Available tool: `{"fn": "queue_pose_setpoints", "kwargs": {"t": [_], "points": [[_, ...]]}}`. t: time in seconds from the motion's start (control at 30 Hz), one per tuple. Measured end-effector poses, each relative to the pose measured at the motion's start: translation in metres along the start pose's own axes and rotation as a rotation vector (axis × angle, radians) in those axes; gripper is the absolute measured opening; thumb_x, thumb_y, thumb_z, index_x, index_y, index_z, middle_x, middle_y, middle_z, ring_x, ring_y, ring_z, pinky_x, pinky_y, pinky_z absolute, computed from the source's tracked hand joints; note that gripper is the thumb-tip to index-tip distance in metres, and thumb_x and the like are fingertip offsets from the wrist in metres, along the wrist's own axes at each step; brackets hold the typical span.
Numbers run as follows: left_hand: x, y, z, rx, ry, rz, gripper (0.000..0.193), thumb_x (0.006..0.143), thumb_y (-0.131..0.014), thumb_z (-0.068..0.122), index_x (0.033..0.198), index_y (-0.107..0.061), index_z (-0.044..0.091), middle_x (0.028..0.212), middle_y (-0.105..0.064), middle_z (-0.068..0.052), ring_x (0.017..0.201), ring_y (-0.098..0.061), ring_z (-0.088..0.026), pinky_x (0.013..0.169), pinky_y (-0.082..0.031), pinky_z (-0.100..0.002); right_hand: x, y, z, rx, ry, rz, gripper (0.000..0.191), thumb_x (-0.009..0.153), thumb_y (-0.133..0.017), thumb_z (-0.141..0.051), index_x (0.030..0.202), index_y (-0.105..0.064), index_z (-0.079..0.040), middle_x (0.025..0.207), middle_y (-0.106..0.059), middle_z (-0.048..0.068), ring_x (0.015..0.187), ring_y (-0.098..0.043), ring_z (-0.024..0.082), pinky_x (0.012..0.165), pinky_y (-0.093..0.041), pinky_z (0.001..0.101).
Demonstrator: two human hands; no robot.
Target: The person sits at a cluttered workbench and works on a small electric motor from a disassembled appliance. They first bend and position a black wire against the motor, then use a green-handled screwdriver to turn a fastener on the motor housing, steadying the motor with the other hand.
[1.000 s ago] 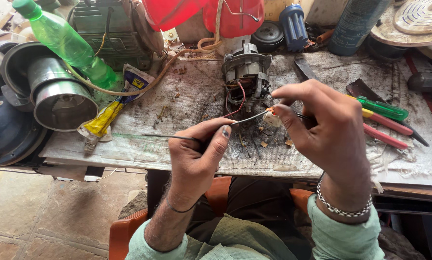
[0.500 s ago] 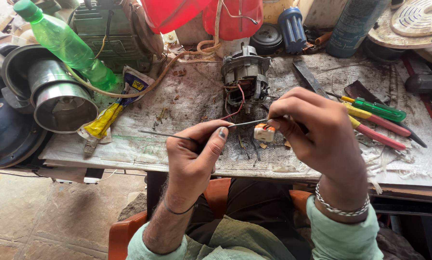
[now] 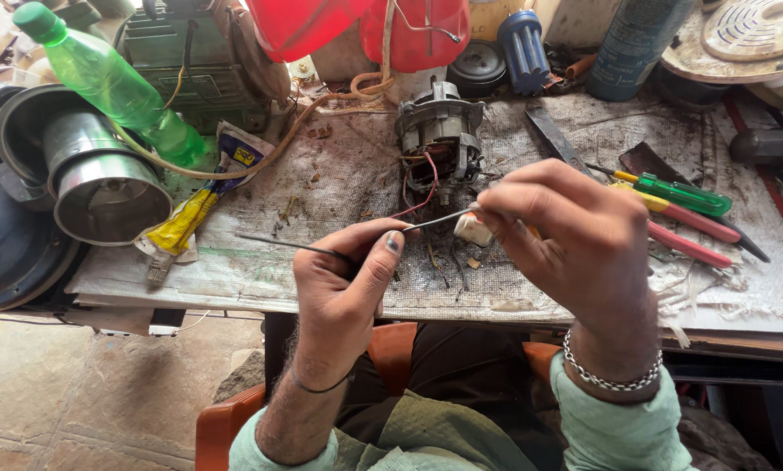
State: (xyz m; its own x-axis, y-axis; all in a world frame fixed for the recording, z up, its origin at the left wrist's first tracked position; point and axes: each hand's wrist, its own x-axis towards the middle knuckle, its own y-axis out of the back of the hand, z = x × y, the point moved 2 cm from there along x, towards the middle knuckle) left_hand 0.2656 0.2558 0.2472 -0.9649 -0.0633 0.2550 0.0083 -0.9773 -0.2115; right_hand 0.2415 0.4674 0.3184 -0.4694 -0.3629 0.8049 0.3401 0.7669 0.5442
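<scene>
Both hands pinch a thin wire over the bench's near edge
Left hand [image 3: 348, 279] pinches the wire [image 3: 356, 240]; right hand [image 3: 574, 240] pinches its far end by a white connector [image 3: 474, 228]. Tugging could snap leads at the motor [image 3: 439, 131] behind

We see a thin dark wire [image 3: 321, 249], matt, pinched in left hand [image 3: 343, 288]; right hand [image 3: 574, 240] holds a small off-white plastic piece [image 3: 474, 228]. Motor [image 3: 441, 131] is dull grey metal, grimy. Bench cloth [image 3: 321, 192] is rough, stained, frayed. Green bottle [image 3: 103, 83] is glossy plastic. Steel pot [image 3: 103, 187] is shiny. Our wrist chain [image 3: 609, 377] is bright metal.
</scene>
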Motion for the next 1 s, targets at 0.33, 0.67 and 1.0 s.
{"fn": "queue_pose_setpoints", "kwargs": {"t": [0.33,0.67,1.0], "points": [[0.002,0.001,-0.005,0.021,0.000,-0.012,0.016,0.099,-0.068,0.005,0.109,-0.077,-0.004,0.066,-0.057,0.009,0.053,-0.038,0.003,0.044,-0.025,-0.019,-0.015,-0.003,0.021,0.323,-0.189,-0.197,0.010,0.092,-0.073,-0.001,0.101,-0.070,-0.002,0.090,-0.069,0.008,0.073,-0.066,0.010,0.063,-0.051,0.0239],[-0.001,-0.001,-0.007,0.009,-0.018,-0.054,0.015,0.101,-0.067,0.004,0.110,-0.077,-0.004,0.068,-0.053,0.010,0.057,-0.037,0.003,0.047,-0.025,-0.019,-0.014,-0.007,0.029,0.167,-0.412,-0.185,0.012,0.099,-0.070,-0.010,0.107,-0.074,-0.001,0.086,-0.075,0.009,0.066,-0.067,0.012,0.058,-0.052,0.0270],[0.001,-0.001,-0.006,0.017,0.041,-0.026,0.017,0.100,-0.068,0.007,0.109,-0.077,-0.003,0.062,-0.054,0.010,0.050,-0.037,0.003,0.042,-0.024,-0.020,-0.010,-0.002,0.008,-0.065,0.031,-0.071,0.014,0.092,-0.084,-0.010,0.102,-0.075,-0.008,0.095,-0.074,0.007,0.079,-0.073,0.019,0.059,-0.053,0.0296]]}}
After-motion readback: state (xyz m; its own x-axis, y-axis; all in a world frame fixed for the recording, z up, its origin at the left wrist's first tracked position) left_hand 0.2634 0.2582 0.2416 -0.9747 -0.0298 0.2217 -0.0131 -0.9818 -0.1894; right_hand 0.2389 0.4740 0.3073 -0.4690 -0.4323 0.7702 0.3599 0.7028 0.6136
